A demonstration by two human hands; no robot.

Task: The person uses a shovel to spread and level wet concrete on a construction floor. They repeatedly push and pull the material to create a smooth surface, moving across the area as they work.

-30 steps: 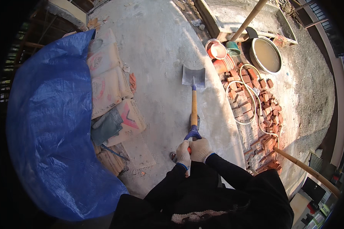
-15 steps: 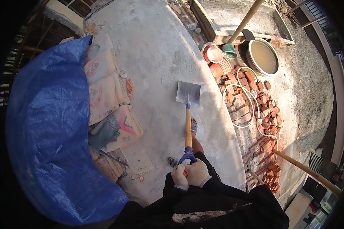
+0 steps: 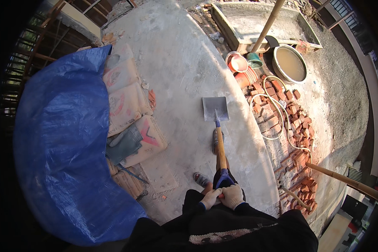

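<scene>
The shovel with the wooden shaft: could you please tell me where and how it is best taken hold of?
Probably with the right hand on the blue handle, coming from the near end, and the left hand around the wooden shaft from above. The handle is nearest and the blade points away, while the straight, slender shaft is bare between them.

Shovel (image 3: 221, 154) in gloved grip (image 3: 232, 196), tarp (image 3: 67, 147), bricks (image 3: 298, 131)

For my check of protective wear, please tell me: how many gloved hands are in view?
2: the left hand and the right hand, side by side at the near end of the shovel. I see no others.
</scene>
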